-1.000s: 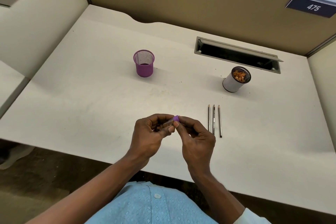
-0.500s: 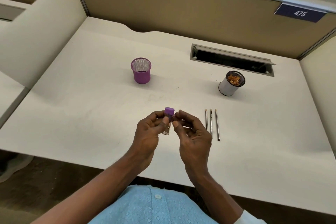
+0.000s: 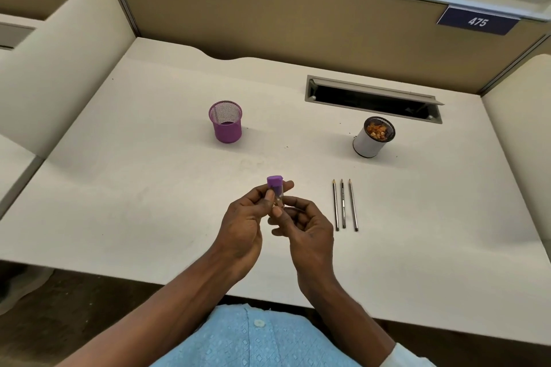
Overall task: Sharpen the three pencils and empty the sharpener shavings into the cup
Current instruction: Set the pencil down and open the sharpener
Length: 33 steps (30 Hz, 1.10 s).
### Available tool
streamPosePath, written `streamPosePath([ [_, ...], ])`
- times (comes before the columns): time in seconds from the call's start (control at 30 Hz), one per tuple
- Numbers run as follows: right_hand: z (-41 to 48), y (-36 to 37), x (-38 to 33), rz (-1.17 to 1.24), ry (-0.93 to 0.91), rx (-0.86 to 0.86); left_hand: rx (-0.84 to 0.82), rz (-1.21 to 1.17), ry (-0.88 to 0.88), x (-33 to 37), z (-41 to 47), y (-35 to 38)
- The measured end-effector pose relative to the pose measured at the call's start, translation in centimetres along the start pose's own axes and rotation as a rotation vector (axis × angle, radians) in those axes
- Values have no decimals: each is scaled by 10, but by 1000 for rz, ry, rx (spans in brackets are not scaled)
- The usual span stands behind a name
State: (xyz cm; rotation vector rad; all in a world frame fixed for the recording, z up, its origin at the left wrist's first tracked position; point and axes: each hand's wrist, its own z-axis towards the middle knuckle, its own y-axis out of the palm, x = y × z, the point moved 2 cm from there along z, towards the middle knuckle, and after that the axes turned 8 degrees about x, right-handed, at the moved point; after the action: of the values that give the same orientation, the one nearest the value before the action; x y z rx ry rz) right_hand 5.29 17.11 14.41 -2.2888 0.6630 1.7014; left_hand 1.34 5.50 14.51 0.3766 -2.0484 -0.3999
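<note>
A small sharpener (image 3: 275, 188) with a purple cap and a clear body stands upright between my two hands, above the desk's front middle. My left hand (image 3: 243, 223) pinches it from the left. My right hand (image 3: 304, 228) touches its lower clear part with thumb and fingertips. Three dark pencils (image 3: 344, 204) lie side by side on the desk just right of my right hand, tips pointing away from me. A white cup (image 3: 367, 144) holding orange-brown shavings stands behind the pencils.
A purple mesh pot (image 3: 225, 122) stands at the desk's left middle. An open cable slot (image 3: 372, 98) runs along the back. Partition walls close in the white desk (image 3: 134, 188) behind and on both sides.
The sharpener has been turned from lying sideways to upright, purple cap on top. Both hands stay on it. The view has tilted up a little.
</note>
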Motion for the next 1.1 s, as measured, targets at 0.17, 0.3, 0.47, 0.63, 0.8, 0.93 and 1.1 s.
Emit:
streamPosePath([
  [0.17,-1,-2,0,-31,-38,-93,3,80,54,11,-3,0],
  [0.3,-4,-2,2,-56,-48,-163,-26,165,115,20,-6,3],
  [0.47,-7,1,2,12,12,-221,-38,234,151,26,-9,5],
  [0.63,-7,4,-1,-7,-26,-217,-38,234,117,25,-13,11],
  [0.8,-4,4,-4,-80,-46,-230,-33,170,112,25,-15,11],
  [0.93,-3,2,-3,-74,-10,-259,-18,157,110,24,-17,9],
  [1.1,-6,4,3,-68,-46,-188,14,196,182,16,-17,11],
])
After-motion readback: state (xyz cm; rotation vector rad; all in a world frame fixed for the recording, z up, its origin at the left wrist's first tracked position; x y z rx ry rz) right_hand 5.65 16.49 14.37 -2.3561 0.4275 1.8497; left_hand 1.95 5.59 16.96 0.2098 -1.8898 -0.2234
